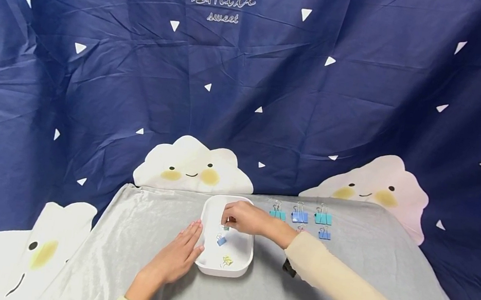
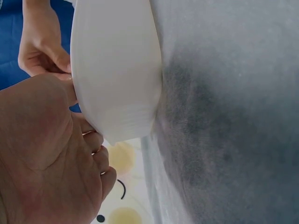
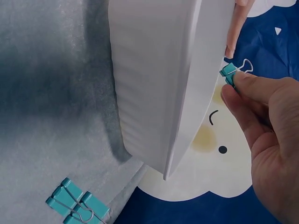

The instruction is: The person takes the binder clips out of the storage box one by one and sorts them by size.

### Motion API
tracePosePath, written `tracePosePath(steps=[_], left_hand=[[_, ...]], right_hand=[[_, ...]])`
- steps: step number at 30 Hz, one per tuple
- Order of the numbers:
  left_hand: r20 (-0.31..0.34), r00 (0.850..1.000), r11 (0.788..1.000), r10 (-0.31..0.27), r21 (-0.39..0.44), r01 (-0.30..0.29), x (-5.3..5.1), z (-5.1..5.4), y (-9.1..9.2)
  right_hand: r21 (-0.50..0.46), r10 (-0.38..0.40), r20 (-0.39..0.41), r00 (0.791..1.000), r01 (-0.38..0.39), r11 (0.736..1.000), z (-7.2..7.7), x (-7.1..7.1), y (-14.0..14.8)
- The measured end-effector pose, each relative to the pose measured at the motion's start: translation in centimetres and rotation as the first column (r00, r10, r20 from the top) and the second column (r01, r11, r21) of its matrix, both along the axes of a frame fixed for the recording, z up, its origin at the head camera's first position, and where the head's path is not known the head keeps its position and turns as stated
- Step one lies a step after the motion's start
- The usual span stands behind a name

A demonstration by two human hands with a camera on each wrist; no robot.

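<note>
Nearest lay a cream sleeve (image 1: 341,284), its right hand (image 1: 247,217) pinching a small teal clip (image 3: 228,72) over the white tray (image 1: 240,247). Fingers straight, the left hand (image 1: 178,255) rested against the tray's side. Inside already sat a blue clip (image 1: 221,240) and a yellow clip (image 1: 227,261); at least five outer clips (image 1: 299,217) remained on the grey cloth (image 1: 325,264), so I judged the work partway.
</note>
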State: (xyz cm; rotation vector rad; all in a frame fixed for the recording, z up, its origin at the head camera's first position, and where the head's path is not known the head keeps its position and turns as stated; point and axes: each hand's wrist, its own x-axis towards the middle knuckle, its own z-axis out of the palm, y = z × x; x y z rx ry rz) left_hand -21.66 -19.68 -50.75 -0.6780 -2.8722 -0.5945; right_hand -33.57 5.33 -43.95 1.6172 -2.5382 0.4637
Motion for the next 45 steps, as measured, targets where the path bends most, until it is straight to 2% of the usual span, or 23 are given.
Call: tracePosePath(steps=[3, 10, 13, 18, 19, 24, 26, 32, 37, 45], left_hand=[[-0.022, 1.000, 1.000, -0.006, -0.004, 0.006, -0.1, -0.2, 0.0], [0.047, 0.999, 0.999, 0.020, -0.033, -0.019, -0.1, 0.2, 0.0], [0.029, 0.999, 1.000, 0.022, -0.021, -0.021, -0.2, -0.1, -0.1], [0.043, 0.999, 0.999, 0.026, -0.032, -0.025, -0.3, 0.0, 0.0], [0.060, 0.998, 0.999, 0.025, -0.035, -0.023, -0.3, 0.3, 0.1], [0.006, 1.000, 1.000, 0.007, -0.007, -0.007, -0.2, 0.0, 0.1], [0.001, 1.000, 1.000, 0.008, -0.008, -0.008, -0.1, 0.0, 0.1], [0.052, 0.998, 0.999, 0.023, -0.036, -0.021, -0.2, 0.2, 0.2], [0.068, 0.997, 0.998, 0.024, -0.052, -0.021, -0.2, 0.1, 0.1], [0.081, 0.996, 0.999, 0.027, -0.043, -0.024, -0.2, 0.0, -0.1]], right_hand=[[-0.014, 0.004, 0.012, 1.000, -0.004, 1.000, 0.3, 0.1, 0.4], [-0.040, -0.013, 0.045, 0.999, 0.015, 0.999, 0.9, 0.2, 1.5], [-0.063, -0.012, 0.040, 0.999, 0.014, 0.998, 1.3, 0.3, 2.0], [-0.092, -0.027, 0.035, 0.999, 0.030, 0.995, 1.9, 0.6, 2.8], [-0.097, -0.032, 0.039, 0.999, 0.036, 0.995, 2.0, 0.8, 3.0], [-0.109, -0.073, 0.053, 0.996, 0.078, 0.991, 2.4, 1.3, 4.0], [-0.126, -0.084, 0.048, 0.995, 0.090, 0.988, 2.5, 1.4, 4.5], [-0.188, -0.116, 0.057, 0.992, 0.125, 0.974, 2.5, 1.7, 6.1], [-0.233, -0.104, 0.037, 0.994, 0.110, 0.966, 2.1, 1.8, 7.4], [-0.245, -0.142, 0.061, 0.988, 0.152, 0.957, 1.8, 2.3, 9.5]])
